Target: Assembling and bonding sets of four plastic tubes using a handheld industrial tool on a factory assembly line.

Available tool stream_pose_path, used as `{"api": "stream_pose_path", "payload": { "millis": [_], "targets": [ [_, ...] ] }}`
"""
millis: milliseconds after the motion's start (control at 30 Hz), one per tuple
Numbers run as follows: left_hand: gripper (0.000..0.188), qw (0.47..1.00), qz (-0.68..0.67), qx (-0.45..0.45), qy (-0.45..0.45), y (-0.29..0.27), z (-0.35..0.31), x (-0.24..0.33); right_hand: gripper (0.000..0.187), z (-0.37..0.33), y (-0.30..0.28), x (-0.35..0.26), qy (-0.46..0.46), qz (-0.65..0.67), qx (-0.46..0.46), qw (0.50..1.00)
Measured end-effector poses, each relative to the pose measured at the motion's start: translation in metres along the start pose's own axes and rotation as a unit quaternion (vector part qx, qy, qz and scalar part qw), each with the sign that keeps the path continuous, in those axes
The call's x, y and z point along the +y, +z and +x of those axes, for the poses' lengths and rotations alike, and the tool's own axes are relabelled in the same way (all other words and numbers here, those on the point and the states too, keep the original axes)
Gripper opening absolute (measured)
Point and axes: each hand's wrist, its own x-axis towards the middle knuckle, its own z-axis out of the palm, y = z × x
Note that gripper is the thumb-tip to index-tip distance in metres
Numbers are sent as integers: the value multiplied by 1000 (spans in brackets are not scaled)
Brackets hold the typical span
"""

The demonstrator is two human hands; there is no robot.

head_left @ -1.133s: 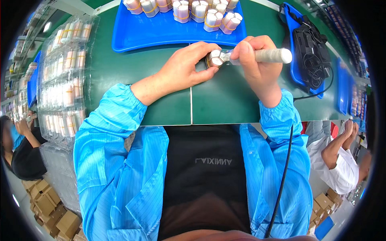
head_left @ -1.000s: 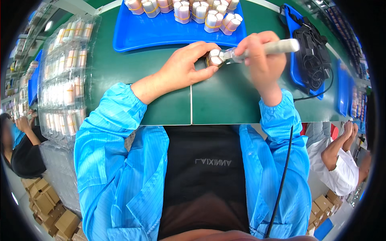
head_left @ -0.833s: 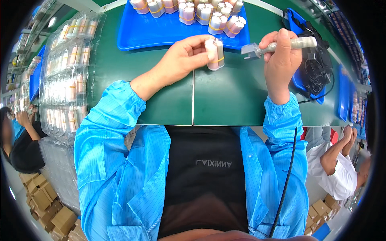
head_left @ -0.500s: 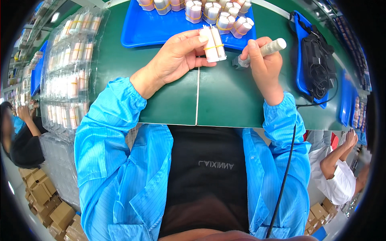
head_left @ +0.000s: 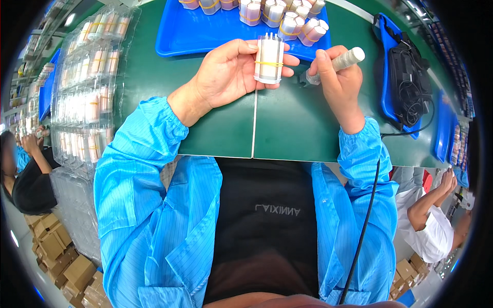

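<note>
My left hand (head_left: 221,74) holds a banded bundle of white cylinders (head_left: 269,60) above the green table. A yellow rubber band circles its middle, and short pins stick up from its top end. The thumb rests on its left side while the fingers support it from behind, their tips showing to the right. Closed around a pale, thick-handled tool (head_left: 348,60), my right hand (head_left: 339,82) is just right of the bundle, apart from it. The tool's greyish lower end points left and down; its exact kind I cannot make out.
A blue tray (head_left: 190,38) at the back holds several similar bundles (head_left: 290,24). Clear plastic trays of bundles (head_left: 84,77) line the left. A black bag with cables (head_left: 405,84) lies in another blue tray at right. A black cable (head_left: 365,220) hangs along my right sleeve.
The bundle in my left hand has turned from tilted to nearly upright, showing another side. My left fingers have extended behind it. My right hand and the tool have barely moved.
</note>
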Motion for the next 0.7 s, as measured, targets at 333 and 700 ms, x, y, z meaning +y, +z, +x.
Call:
{"api": "stream_pose_path", "payload": {
  "millis": [333, 700],
  "targets": [
    [54, 1000, -2, 8, 12, -1, -2, 1, 19, 1, 2, 0, 2, -14, -5, 1000],
    [56, 994, 97, 32, 39, -4, -4, -4, 19, -1, 1, -1, 17, 0, -10, 1000]
  ]
}}
